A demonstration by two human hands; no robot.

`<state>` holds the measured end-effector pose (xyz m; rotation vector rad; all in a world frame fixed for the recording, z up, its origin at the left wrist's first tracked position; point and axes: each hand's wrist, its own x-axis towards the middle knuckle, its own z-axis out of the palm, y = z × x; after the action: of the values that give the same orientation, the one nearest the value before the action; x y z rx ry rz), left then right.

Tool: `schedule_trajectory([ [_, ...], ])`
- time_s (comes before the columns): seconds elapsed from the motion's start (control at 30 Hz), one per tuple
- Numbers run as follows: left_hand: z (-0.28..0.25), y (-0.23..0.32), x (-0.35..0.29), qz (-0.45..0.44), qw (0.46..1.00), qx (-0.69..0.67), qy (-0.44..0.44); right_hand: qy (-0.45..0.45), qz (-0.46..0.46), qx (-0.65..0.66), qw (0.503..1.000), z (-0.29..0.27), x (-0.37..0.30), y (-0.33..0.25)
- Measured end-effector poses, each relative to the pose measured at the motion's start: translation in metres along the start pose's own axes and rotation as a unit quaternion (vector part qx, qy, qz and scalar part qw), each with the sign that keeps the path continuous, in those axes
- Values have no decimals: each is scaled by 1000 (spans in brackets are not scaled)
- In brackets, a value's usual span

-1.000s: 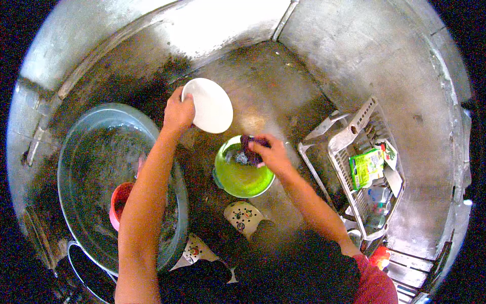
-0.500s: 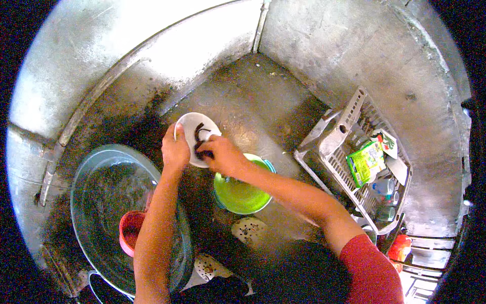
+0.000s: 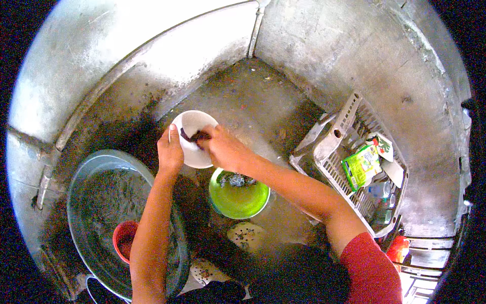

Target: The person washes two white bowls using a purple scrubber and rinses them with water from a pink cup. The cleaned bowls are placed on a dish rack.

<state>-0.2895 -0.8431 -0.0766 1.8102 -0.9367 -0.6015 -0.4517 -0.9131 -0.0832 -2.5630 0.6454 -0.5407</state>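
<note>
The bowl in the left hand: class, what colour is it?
The bowl is white; it shows best in the head view.

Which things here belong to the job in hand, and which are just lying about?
In use: white dish, in the left hand; dark cloth-like piece, in the right hand; probably the green basin; perhaps the grey tub and red container.

Seemingly lying about: slatted crate; green packet inside it.

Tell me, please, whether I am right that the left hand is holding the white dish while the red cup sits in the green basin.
Not quite: the head view shows the red cup in the large grey tub, not the green basin. The left hand is holding the white dish.
</note>
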Motion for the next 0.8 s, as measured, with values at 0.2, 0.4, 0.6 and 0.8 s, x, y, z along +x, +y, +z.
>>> schedule_trajectory([
  [0.2,2,0,2,31,998,9,-46,189,-35,153,969,16,18,-9],
  [0.4,-11,-6,8,-12,999,41,23,-5,-85,68,994,10,-28,-22],
  [0.6,4,-6,0,32,999,-6,-31,-59,-17,-118,991,-9,-30,-14],
  [0.8,-2,-4,3,22,999,-25,16,4,-7,126,992,16,-24,-60],
])
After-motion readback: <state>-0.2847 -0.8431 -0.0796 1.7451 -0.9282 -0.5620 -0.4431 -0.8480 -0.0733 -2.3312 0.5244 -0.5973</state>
